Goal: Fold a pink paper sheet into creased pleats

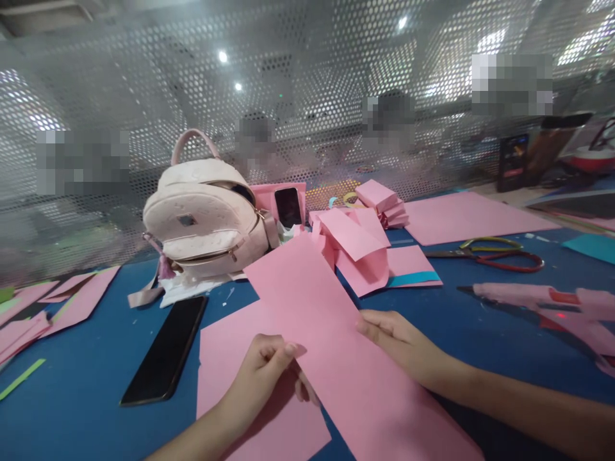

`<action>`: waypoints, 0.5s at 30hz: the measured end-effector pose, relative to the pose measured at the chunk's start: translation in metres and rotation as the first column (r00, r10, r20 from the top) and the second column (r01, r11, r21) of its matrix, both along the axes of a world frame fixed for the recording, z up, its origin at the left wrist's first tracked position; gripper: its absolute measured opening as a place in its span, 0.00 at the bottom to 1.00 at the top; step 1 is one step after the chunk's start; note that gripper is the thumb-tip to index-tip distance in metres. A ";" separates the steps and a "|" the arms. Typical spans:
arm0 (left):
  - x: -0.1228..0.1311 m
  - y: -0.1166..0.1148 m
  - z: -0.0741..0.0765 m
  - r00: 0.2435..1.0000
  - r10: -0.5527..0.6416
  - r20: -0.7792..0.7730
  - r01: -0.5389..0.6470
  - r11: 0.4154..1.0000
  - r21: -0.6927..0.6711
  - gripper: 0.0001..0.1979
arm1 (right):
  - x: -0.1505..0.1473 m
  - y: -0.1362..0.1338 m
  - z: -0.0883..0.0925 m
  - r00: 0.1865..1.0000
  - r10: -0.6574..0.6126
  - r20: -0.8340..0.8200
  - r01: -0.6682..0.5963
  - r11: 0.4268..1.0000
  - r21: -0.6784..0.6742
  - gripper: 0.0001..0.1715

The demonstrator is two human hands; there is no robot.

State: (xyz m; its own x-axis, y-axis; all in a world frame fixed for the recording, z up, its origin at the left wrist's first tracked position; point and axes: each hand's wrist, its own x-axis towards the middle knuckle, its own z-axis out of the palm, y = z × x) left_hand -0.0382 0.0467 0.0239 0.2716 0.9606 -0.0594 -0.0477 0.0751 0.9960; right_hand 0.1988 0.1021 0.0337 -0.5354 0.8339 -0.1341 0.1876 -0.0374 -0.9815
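Note:
A long strip of pink paper [331,320] slants across the middle of the head view, held up between both hands. My left hand [269,368] pinches its left edge between thumb and fingers. On the opposite edge, my right hand [403,342] grips with the thumb on top; its other fingers are partly behind the paper. Beneath the strip and my left hand, a second pink sheet [225,339] lies on the blue table [96,378]. Just beyond the strip sit folded pink paper pieces [360,237], one with a blue band [413,278].
A pale pink backpack [206,211] stands at the back left, with a black phone [166,355] before it. To the right lie scissors [494,254] and a pink glue gun [542,298]. A perforated metal screen [312,77] rises behind. Paper scraps [86,301] lie far left.

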 end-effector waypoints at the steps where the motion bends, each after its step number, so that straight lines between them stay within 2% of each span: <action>1: 0.000 0.000 -0.001 0.999 -0.021 0.045 0.021 1.000 0.000 0.31 | 0.000 0.000 0.000 1.000 -0.006 -0.006 0.006 1.000 0.004 0.31; 6: -0.002 0.000 -0.007 0.980 -0.091 0.178 0.095 0.995 -0.017 0.27 | 0.001 -0.002 0.001 1.000 -0.014 0.026 0.012 0.998 0.060 0.32; 15: -0.003 0.001 -0.006 0.966 -0.126 0.227 0.131 0.991 -0.009 0.27 | 0.002 -0.003 -0.001 1.000 0.012 0.006 -0.012 0.999 0.038 0.33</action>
State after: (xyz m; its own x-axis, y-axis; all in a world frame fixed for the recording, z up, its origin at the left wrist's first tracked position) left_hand -0.0409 0.0481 0.0183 0.4016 0.9158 -0.0045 -0.2590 0.1184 0.9586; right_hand 0.2007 0.0989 0.0330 -0.5450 0.8318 -0.1053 0.1937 0.0027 -0.9811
